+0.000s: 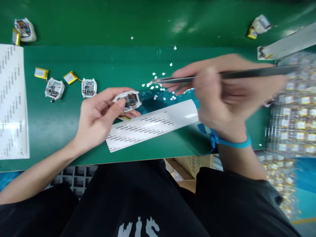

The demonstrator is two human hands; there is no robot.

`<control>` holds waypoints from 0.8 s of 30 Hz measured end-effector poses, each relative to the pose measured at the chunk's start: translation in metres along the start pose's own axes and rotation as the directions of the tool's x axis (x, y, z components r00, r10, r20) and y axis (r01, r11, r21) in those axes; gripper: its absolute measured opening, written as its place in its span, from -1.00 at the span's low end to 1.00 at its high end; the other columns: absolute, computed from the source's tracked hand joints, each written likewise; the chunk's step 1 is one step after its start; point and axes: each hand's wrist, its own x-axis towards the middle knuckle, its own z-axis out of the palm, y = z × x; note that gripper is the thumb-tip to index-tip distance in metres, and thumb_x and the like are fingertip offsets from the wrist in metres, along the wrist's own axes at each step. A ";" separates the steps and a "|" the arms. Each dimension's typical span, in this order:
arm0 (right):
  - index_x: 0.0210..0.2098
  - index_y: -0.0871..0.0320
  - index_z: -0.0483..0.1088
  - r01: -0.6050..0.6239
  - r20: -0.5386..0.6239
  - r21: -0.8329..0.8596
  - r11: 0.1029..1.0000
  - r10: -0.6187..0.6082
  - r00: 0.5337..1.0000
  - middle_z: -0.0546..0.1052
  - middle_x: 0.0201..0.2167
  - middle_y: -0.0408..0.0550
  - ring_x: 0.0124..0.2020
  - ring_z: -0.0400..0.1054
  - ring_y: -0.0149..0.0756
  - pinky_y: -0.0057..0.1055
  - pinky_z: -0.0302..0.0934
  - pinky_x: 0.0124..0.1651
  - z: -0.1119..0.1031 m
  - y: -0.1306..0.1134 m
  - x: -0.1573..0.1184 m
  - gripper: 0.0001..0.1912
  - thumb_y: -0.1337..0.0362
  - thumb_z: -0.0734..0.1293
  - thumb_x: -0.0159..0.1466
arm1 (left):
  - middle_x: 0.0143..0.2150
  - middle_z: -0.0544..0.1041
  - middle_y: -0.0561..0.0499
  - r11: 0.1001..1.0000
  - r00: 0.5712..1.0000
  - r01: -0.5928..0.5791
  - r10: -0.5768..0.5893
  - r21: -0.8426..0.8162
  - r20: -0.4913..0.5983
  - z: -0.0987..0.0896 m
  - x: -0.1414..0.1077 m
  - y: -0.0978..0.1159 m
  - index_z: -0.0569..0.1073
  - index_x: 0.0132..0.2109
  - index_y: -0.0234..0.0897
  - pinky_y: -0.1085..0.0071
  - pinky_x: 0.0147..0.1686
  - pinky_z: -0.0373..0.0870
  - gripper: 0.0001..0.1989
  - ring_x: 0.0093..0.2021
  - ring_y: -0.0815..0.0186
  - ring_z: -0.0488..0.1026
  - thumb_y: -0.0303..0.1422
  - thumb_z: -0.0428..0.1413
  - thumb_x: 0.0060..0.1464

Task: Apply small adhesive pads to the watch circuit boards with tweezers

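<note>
On green mat [61, 131] | L hand [98, 118] grips white module [128, 100] | R hand [222, 98] w/ tweezers [197, 78]

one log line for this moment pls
left hand: holds white module | right hand: holds tweezers, tips near white dots | label strip on green mat

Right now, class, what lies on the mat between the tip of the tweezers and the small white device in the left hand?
In the head view, only bare green mat separates the tweezers from the white device; the white dots lie under and beyond the tip.
</note>
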 end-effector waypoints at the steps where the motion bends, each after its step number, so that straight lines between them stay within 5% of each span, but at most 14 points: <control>1: -0.19 0.05 0.59 0.112 0.066 0.050 0.992 -0.115 0.991 0.66 -0.22 -0.08 -0.25 0.57 -0.27 -0.30 0.50 -0.21 0.004 0.004 0.004 -0.78 0.31 0.28 0.42 | -0.24 0.67 -0.03 1.000 0.999 -0.026 0.026 -0.001 -0.026 -0.003 0.003 0.000 0.57 0.00 -0.23 0.31 -0.24 0.67 -0.82 -0.31 0.23 0.67 -0.35 0.16 0.29; 4: -0.21 0.15 0.59 0.226 0.230 0.105 0.969 -0.244 0.942 0.67 -0.19 -0.07 -0.20 0.58 -0.33 -0.37 0.48 -0.12 0.022 0.019 0.007 -0.81 0.37 0.30 0.40 | -0.26 0.66 0.00 0.995 0.996 -0.075 0.078 0.065 -0.046 -0.015 0.012 0.003 0.57 -0.06 -0.19 0.30 -0.31 0.63 -0.87 -0.33 0.23 0.65 -0.32 0.16 0.29; 7: -0.15 0.12 0.59 0.186 0.333 0.121 0.975 -0.217 0.918 0.67 -0.14 -0.10 -0.14 0.57 -0.32 -0.35 0.46 -0.08 0.032 0.032 0.002 -0.81 0.32 0.30 0.42 | -0.33 0.63 -0.02 0.958 0.994 -0.094 0.074 0.269 0.085 -0.024 0.015 0.010 0.56 -0.08 -0.21 0.36 -0.44 0.53 -0.85 -0.43 0.26 0.60 -0.28 0.16 0.28; 13: -0.06 0.01 0.58 0.144 0.355 0.187 0.972 -0.204 0.912 0.66 -0.13 -0.19 -0.16 0.58 -0.29 -0.35 0.48 -0.14 0.035 0.046 -0.003 -0.79 0.24 0.29 0.42 | -0.52 0.53 0.04 0.669 0.935 -0.234 -0.042 0.705 0.351 -0.022 0.010 0.019 0.57 -0.01 -0.23 0.39 -0.64 0.09 -0.74 -0.69 0.36 0.27 -0.33 0.03 0.30; 20: 0.01 -0.03 0.53 0.369 0.315 0.048 0.928 -0.364 0.876 0.64 -0.06 -0.22 -0.06 0.56 -0.25 -0.31 0.54 -0.13 0.039 0.047 -0.018 -0.74 0.32 0.30 0.40 | -0.37 0.56 -0.06 0.544 0.897 -0.372 0.000 0.752 0.443 -0.018 0.007 0.010 0.60 -0.13 -0.11 0.34 -0.43 0.31 -0.73 -0.42 0.14 0.45 -0.40 0.01 0.18; 24: 0.04 -0.04 0.52 0.377 0.258 -0.136 0.916 -0.335 0.906 0.61 0.00 -0.20 -0.13 0.58 -0.28 -0.37 0.53 -0.20 0.031 0.049 -0.015 -0.71 0.36 0.31 0.39 | -0.28 0.62 -0.04 0.526 0.859 -0.423 -0.027 0.738 0.512 -0.018 0.010 0.010 0.57 -0.09 -0.12 0.13 0.00 0.43 -0.69 -0.33 0.10 0.50 -0.49 0.01 0.14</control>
